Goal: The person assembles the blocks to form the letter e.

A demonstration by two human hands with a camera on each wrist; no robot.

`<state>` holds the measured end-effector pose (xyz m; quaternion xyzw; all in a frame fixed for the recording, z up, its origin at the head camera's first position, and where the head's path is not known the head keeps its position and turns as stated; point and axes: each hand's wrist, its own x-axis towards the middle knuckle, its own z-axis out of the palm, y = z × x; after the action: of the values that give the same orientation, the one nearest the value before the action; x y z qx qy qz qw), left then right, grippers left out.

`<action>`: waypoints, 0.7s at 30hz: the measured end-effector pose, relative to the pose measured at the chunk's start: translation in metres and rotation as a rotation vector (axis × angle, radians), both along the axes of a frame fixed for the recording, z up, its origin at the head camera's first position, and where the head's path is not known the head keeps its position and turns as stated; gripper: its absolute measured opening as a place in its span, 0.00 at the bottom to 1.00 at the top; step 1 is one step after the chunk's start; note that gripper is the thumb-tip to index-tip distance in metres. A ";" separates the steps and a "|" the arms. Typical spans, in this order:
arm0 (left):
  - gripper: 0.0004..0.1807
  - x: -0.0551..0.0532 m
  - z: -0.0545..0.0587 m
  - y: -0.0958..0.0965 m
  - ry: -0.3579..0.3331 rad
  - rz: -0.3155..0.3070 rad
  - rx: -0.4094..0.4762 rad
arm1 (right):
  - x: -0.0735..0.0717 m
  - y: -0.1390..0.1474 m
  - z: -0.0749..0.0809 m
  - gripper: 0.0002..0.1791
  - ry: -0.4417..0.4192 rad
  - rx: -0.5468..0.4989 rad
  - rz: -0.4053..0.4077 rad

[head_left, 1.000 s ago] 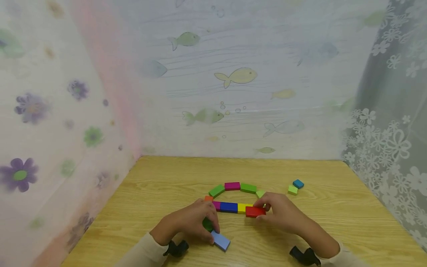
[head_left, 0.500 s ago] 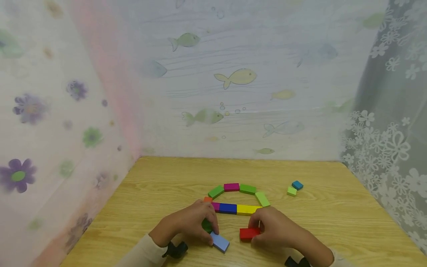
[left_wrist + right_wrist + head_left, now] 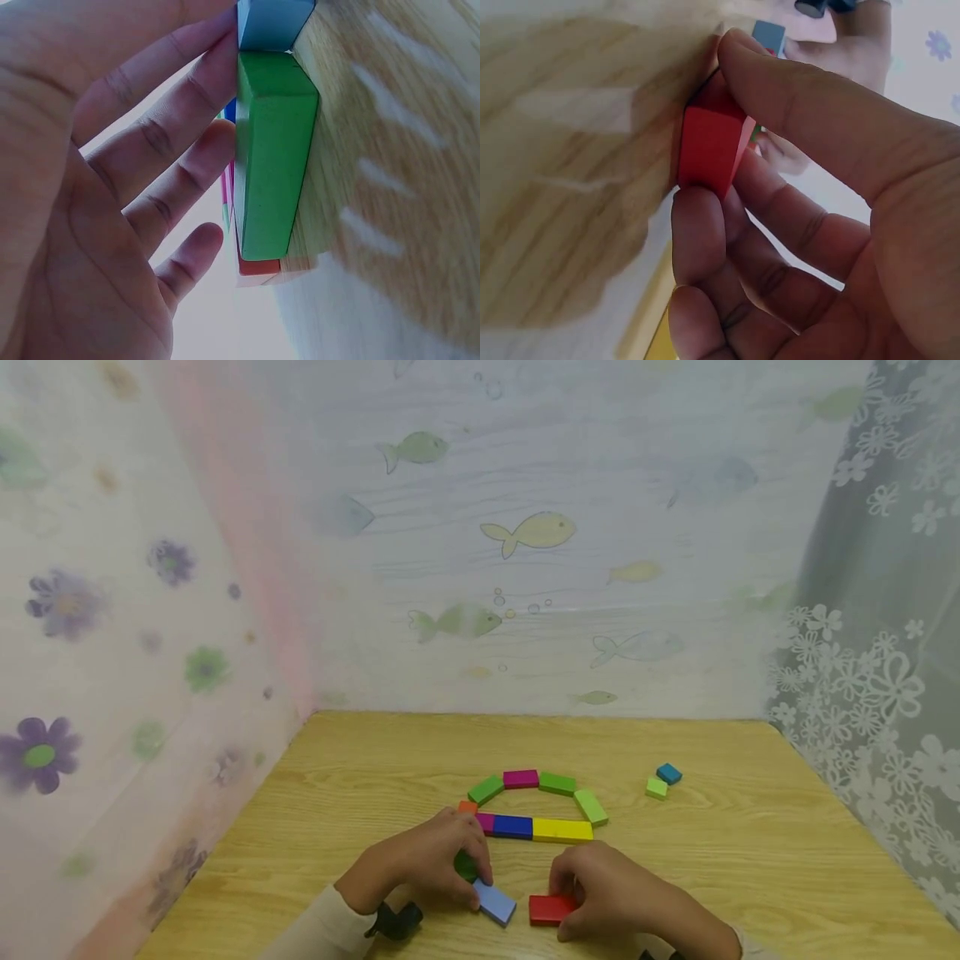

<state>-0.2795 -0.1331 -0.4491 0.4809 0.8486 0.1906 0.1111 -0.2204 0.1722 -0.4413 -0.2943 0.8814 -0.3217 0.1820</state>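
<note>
My left hand [image 3: 433, 857] pinches a light blue block [image 3: 497, 903] at its left end, between thumb and fingers. Under that hand a green block [image 3: 277, 165] lies end to end with the blue one, its far end near an orange-red block [image 3: 259, 266]. My right hand [image 3: 613, 891] grips a red block [image 3: 547, 910] between thumb and fingertips, low at the tabletop. The red block's left end points at the blue block across a small gap. Behind both hands runs a straight row with a magenta block [image 3: 486, 823], a dark blue block [image 3: 513, 827] and a yellow block [image 3: 562, 831].
An arc of green [image 3: 486, 790], magenta [image 3: 521, 779], green [image 3: 557, 784] and lime blocks [image 3: 591, 807] curves behind the row. Two small blocks, teal [image 3: 669, 773] and lime [image 3: 656, 788], sit apart on the right of the wooden table [image 3: 360, 760]. Patterned curtains [image 3: 525, 568] hang around it.
My right hand has brought the red block from over the yellow block's right end toward me and slightly left, near the light blue block. My left hand stays in place.
</note>
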 end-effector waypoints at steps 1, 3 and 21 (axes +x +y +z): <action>0.09 0.000 0.001 0.000 -0.001 0.003 0.000 | 0.000 -0.001 0.000 0.15 0.002 -0.005 0.003; 0.09 0.000 0.001 0.000 -0.003 0.006 -0.001 | 0.001 -0.003 -0.001 0.16 0.004 -0.005 0.005; 0.09 -0.002 0.000 0.001 -0.020 0.009 -0.017 | 0.005 -0.015 -0.003 0.16 0.010 0.024 0.000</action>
<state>-0.2810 -0.1318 -0.4491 0.4741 0.8513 0.1886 0.1228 -0.2151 0.1573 -0.4446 -0.2939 0.8860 -0.3097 0.1810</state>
